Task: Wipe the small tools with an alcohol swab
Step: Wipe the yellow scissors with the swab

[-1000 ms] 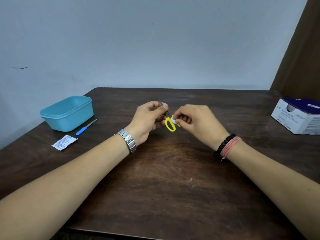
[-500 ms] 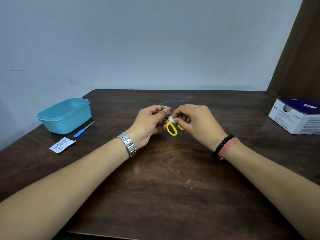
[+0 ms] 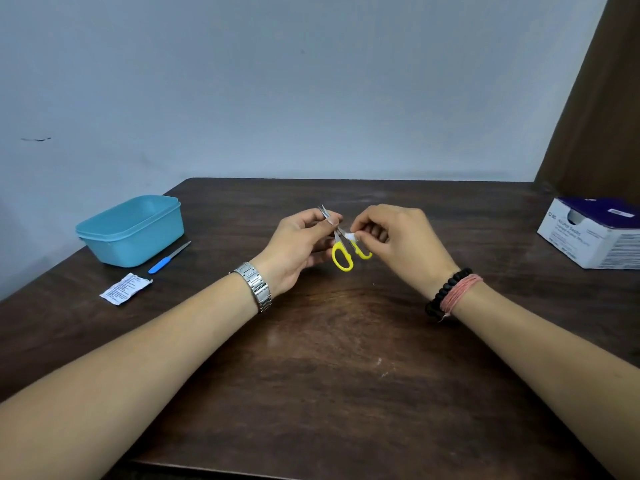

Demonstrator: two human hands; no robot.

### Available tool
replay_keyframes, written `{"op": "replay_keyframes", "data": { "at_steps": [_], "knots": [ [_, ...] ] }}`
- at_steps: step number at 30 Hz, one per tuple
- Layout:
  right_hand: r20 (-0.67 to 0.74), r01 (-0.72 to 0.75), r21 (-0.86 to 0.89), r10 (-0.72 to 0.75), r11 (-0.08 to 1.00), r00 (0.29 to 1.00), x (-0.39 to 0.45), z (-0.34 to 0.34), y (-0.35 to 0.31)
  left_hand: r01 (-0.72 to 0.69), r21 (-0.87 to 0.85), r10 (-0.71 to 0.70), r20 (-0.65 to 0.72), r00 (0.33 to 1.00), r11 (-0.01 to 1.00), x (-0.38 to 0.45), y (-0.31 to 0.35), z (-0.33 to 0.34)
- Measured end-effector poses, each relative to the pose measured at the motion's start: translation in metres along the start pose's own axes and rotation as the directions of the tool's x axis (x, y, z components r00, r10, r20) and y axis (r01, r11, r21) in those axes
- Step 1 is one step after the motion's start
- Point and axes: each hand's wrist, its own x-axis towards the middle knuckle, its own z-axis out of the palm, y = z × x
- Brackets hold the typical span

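Gripping the small scissors (image 3: 341, 244) by the blades, the left hand (image 3: 298, 249) pinches the metal between thumb and fingertips, so the blade tips poke up past the thumb and the yellow handle loops hang down toward the counter (image 3: 329, 358). Its other fingers curl loosely below. The right hand (image 3: 398, 244) pinches a white alcohol swab (image 3: 350, 235) between thumb and forefinger and holds it against the scissors' shank, just above the yellow handles; its remaining fingers are curled in. Both hands hover above the middle of the counter, forearms reaching in from the near edge. A metal watch (image 3: 256, 285) sits on the left wrist; a black bead bracelet (image 3: 446, 289) and a pink thread band (image 3: 459, 292) sit on the right.

At far left stands a light blue plastic tub (image 3: 133, 230). Just beside its near right corner lies a blue-handled tool (image 3: 168, 258) with a thin metal blade, and nearer still a torn white sachet (image 3: 124, 288) with fine print too small to read. At far right sits a white and dark blue box (image 3: 592, 233); its side shows "BD" and the word "Swabs", the rest too blurred to make out.
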Motion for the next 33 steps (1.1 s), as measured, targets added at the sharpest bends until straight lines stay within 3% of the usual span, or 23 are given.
{"op": "replay_keyframes", "data": {
  "at_steps": [7, 13, 17, 21, 25, 33],
  "knots": [
    [0.084, 0.055, -0.01, -0.053, 0.998, 0.995, -0.001, 0.002, 0.0, -0.016, -0.043, 0.013, -0.08, 0.997, 0.999, 0.003, 0.007, -0.009],
    [-0.035, -0.071, 0.018, 0.072, 0.997, 0.997, 0.0, -0.003, 0.006, 0.02, -0.007, -0.02, -0.011, 1.0, 1.0, 0.001, 0.004, -0.005],
    [-0.042, -0.029, 0.035, 0.03, 0.999, 0.999, -0.001, 0.0, 0.0, 0.013, 0.009, -0.014, 0.048, 0.999, 1.0, -0.002, -0.001, 0.004],
    [0.009, 0.04, 0.023, -0.04, 0.999, 0.999, 0.0, 0.003, -0.004, 0.004, -0.01, -0.005, -0.024, 1.0, 1.0, 0.0, 0.002, 0.0],
    [0.065, 0.019, 0.019, -0.021, 1.0, 0.998, -0.001, 0.001, 0.0, 0.008, -0.073, -0.015, -0.098, 0.995, 0.997, 0.003, 0.007, -0.008],
    [-0.03, -0.071, 0.029, 0.071, 0.997, 0.997, -0.001, -0.003, 0.002, 0.005, -0.032, -0.006, -0.022, 1.0, 0.999, 0.0, 0.002, 0.0]
  ]
}}
